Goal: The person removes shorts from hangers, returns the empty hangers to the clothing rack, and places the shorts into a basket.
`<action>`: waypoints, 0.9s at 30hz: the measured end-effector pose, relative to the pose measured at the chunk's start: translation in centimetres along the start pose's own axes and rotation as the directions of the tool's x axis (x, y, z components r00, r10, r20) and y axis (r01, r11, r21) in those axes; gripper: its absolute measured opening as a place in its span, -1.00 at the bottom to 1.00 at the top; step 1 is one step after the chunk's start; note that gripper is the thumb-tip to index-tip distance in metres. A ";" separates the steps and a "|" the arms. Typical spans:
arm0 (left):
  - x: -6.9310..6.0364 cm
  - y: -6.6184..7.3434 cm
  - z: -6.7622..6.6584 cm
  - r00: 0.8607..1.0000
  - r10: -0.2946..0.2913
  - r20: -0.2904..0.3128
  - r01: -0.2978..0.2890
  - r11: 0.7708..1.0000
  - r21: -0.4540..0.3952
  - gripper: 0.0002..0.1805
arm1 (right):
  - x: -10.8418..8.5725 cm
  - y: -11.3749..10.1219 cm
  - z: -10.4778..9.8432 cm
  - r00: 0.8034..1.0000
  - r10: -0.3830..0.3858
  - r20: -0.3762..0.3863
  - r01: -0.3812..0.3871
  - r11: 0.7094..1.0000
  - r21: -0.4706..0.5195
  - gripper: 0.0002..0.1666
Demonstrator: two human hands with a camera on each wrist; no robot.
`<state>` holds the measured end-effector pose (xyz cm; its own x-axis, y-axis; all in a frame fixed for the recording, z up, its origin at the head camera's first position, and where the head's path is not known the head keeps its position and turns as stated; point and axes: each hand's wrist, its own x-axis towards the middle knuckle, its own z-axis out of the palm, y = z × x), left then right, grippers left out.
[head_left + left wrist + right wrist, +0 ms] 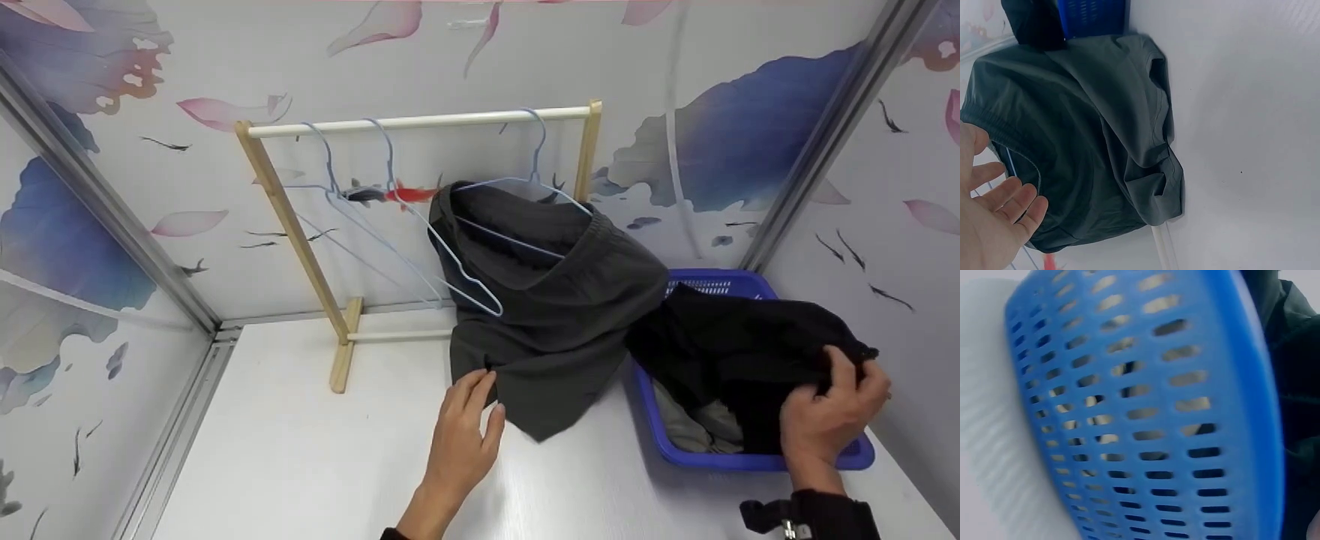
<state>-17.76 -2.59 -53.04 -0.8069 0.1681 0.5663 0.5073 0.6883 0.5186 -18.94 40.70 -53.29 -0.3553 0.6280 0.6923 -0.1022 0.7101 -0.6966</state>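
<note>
Dark grey shorts [555, 300] with a gathered elastic waistband hang from a light blue hanger [536, 150] on the rack. In the head view my left hand [465, 431] is in front of their lower edge, fingers loosely extended. The left wrist view shows that hand [999, 208] near the waistband with nothing gripped. At the right, my right hand [836, 401] pinches a black garment [720, 337] bunched over the blue basket [660, 442]. The garment's kind cannot be told. In the right wrist view, the basket's slotted wall [1140, 410] hides most of the right hand.
A small rack with a white rail [420, 121] and wooden posts [296, 232] stands at the back. Two bare blue hangers [390, 161] hang left of the shorts. Grey cloth [682, 420] lies in the basket. Printed wall panels [465, 67] enclose the white table [300, 450].
</note>
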 end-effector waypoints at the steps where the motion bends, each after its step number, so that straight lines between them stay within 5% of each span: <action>1: 0.0 0.0 0.0 1.000 0.001 -0.002 -0.001 1.000 0.000 -0.55 | -0.1 0.0 0.1 1.000 -0.017 0.024 0.017 1.000 -0.004 -0.40; 7: 0.2 0.0 0.3 1.000 0.013 -0.009 -0.013 1.000 0.009 -0.56 | -1.0 -0.1 0.6 0.977 -0.143 0.156 0.150 0.988 -0.030 -0.36; 12: 0.0 0.1 0.3 1.000 0.011 -0.009 -0.011 1.000 0.002 -0.56 | -2.1 -0.1 0.7 0.902 -0.246 0.355 0.291 0.953 -0.081 -0.34; 15: -0.3 0.0 0.2 1.000 0.004 -0.005 -0.004 1.000 -0.004 -0.57 | -2.6 -0.2 0.5 0.810 -0.201 0.551 0.327 0.935 -0.139 -0.35; 19: -0.7 0.0 0.2 1.000 -0.003 -0.005 0.003 1.000 -0.006 -0.57 | -2.6 -0.4 0.1 0.611 -0.026 0.791 0.317 0.924 -0.215 -0.38; 22: -0.8 0.0 0.3 1.000 -0.001 -0.003 0.001 1.000 -0.006 -0.57 | -2.1 -0.4 0.1 0.482 0.081 0.872 0.309 0.916 -0.256 -0.38; 27: -0.4 0.2 0.5 1.000 0.019 -0.006 -0.019 1.000 -0.001 -0.57 | -1.2 -0.1 0.0 0.380 0.166 0.910 0.330 0.895 -0.301 -0.37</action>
<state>-17.45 -2.19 -53.49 -0.7952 0.1767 0.5801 0.5230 0.6841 0.5085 -18.55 39.88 -54.08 -0.9975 0.0666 -0.0235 0.0707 0.9385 -0.3380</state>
